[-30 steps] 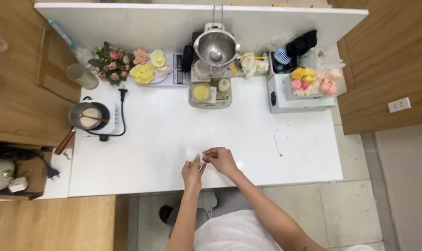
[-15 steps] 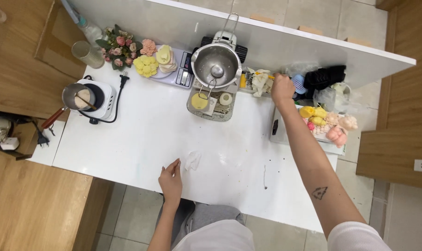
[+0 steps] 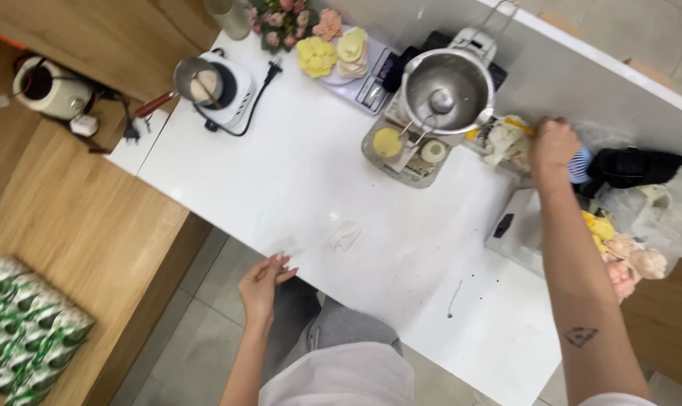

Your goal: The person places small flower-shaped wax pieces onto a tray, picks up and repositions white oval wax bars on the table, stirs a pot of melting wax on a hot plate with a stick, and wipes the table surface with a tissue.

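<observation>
With the right hand closed on something unclear at the far side, left hand open and empty, the forearm risked knocking the steel pot.

Small crumpled white scrap flat on white table, near edge.

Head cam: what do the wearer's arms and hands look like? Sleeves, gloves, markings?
Both arms are bare to the edge of the picture: no sleeves, no gloves. The right forearm carries a small dark diamond-shaped tattoo on the forearm. No watch, bracelet or ring shows on the left hand or the right hand. The left hand's nails look longish and pale. A white top and grey trousers are worn.
</observation>
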